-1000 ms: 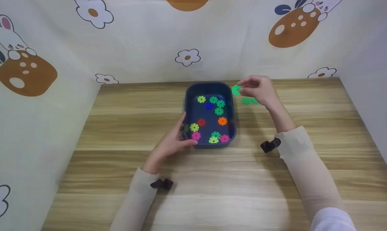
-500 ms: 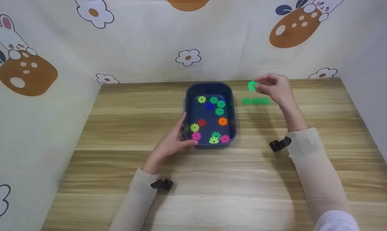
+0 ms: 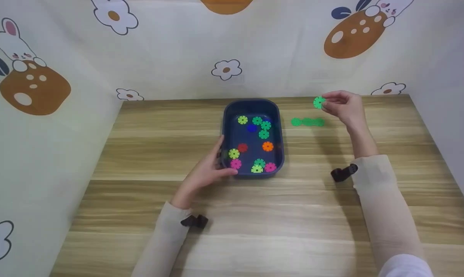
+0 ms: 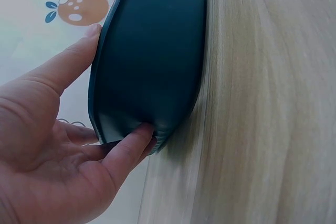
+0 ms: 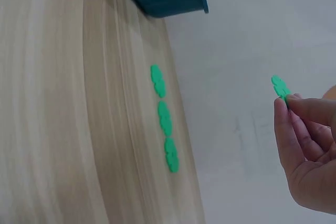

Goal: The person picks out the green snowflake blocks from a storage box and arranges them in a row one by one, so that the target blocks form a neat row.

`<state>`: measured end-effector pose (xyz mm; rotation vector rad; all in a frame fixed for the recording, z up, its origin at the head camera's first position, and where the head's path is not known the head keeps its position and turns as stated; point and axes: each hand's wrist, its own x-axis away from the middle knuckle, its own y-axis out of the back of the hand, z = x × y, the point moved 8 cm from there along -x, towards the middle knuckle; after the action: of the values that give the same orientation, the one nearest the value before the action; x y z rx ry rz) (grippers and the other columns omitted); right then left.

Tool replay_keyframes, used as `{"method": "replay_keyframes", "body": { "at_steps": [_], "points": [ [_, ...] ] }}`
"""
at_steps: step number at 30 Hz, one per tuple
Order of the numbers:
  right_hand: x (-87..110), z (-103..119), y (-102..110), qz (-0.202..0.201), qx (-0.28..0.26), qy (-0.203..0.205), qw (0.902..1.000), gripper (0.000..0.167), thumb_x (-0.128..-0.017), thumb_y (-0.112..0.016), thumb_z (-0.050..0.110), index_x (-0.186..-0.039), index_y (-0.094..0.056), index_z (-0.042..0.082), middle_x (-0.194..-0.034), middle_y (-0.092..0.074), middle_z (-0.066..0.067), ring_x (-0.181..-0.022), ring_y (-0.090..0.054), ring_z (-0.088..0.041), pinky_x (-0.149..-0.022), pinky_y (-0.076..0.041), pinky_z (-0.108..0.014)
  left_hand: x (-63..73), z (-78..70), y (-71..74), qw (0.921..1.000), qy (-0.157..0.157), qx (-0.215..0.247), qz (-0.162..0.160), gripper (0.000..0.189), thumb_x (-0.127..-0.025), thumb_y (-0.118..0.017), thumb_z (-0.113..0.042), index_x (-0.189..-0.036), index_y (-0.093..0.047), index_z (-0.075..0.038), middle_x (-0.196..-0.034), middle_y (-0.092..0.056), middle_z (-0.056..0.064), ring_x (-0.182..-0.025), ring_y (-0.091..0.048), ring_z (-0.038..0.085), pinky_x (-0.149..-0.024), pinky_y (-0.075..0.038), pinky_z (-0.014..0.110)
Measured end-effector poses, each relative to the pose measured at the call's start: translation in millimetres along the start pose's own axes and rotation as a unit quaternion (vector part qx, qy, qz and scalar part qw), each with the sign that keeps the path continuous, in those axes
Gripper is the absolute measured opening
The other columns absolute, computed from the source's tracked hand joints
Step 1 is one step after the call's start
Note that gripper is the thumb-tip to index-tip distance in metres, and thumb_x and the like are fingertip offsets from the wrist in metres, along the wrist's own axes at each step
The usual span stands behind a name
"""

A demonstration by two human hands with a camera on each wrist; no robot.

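Observation:
A dark blue plastic box (image 3: 281, 154) holds several notched snowflake building discs in yellow, green, pink, red, orange and blue. My left hand (image 3: 205, 171) grips its near left corner, thumb at the near rim and fingers along the left wall. In the left wrist view the fingertips (image 4: 142, 132) touch the outer wall (image 4: 152, 51). My right hand (image 3: 347, 109) pinches a green snowflake disc (image 3: 318, 102) between thumb and fingers, raised above the table. Below and left of that hand, three green discs lie flat in a row, the middle one (image 5: 164, 119) between the others.
The wood-grain table (image 3: 158, 154) reaches back to a pale printed cloth (image 3: 170, 69) hanging behind it. More cloth with rabbit prints (image 3: 35, 86) stands along the left side, and a plain pale wall (image 3: 443, 115) on the right.
My right hand has moved right with the green disc, away from beside the box, uncovering the whole row of three green discs. My left hand stays at the box corner.

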<state>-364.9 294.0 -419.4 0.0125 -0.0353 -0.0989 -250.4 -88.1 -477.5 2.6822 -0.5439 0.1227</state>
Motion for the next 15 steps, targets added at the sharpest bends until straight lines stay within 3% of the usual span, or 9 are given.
{"method": "replay_keyframes", "body": {
  "at_steps": [9, 15],
  "points": [
    [-4.1, -18.6, 21.9, -0.028, 0.041, -0.032, 0.9982, 0.028, -0.088, -0.068, -0.006, -0.116, -0.066, -0.007, -0.082, -0.067, 0.002, -0.074, -0.069, -0.004, -0.073, -0.060, -0.018, 1.0, -0.7, 0.7, 1.0000, -0.001, -0.002, -0.001, 0.113, -0.081, -0.084, -0.026, -0.162, -0.006, -0.022, -0.169, -0.012, 0.011, -0.145, -0.039, 0.034, -0.113, -0.044, 0.043],
    [-5.6, -31.2, 32.5, -0.040, 0.050, -0.052, 0.9966, 0.025, -0.089, -0.066, -0.008, -0.113, -0.067, -0.005, -0.078, -0.070, 0.009, -0.073, -0.069, -0.002, -0.073, -0.060, -0.017, 0.6, 0.1, 0.7, 1.0000, -0.001, -0.005, -0.003, 0.113, -0.080, -0.084, -0.027, -0.162, -0.006, -0.022, -0.169, -0.011, 0.009, -0.147, -0.037, 0.033, -0.114, -0.043, 0.043]
  ]
}}
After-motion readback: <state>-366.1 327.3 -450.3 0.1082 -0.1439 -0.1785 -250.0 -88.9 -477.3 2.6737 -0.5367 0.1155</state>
